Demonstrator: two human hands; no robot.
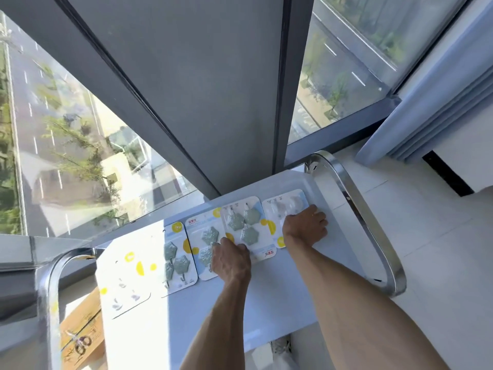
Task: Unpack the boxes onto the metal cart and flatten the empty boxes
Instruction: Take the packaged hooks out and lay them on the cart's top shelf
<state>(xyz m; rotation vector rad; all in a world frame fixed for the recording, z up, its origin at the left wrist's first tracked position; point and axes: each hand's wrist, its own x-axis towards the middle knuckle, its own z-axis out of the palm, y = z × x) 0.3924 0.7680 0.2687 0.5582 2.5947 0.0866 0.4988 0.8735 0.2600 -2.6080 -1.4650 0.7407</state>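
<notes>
Hook packs in crosswise row

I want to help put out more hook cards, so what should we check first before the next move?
1. Cards lie flat in a row on the metal cart: ok.
2. Left hand rests on a card with green hooks: ok.
3. Right hand on the end card: ok.
4. Bare cart surface near the person: ok.
5. Cardboard box beside the cart emptied: cannot tell.
6. Sunlit card lying straight: cannot tell, glare.
</notes>
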